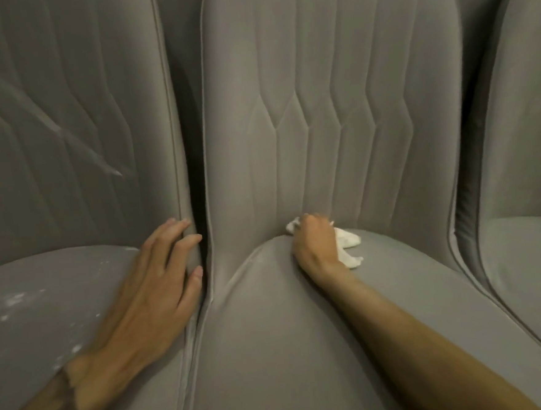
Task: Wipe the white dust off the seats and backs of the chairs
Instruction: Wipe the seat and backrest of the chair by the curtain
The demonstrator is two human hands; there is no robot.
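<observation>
White cloth (349, 245) pokes out either side of the right hand (313, 243), fingers curled round it, at the middle chair (320, 105) crease (centre frame); left hand (159, 286) rests spread, lower left.

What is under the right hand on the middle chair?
A crumpled white cloth, gripped by the right hand where seat meets back. Its ends stick out; the hand covers its middle.
</observation>
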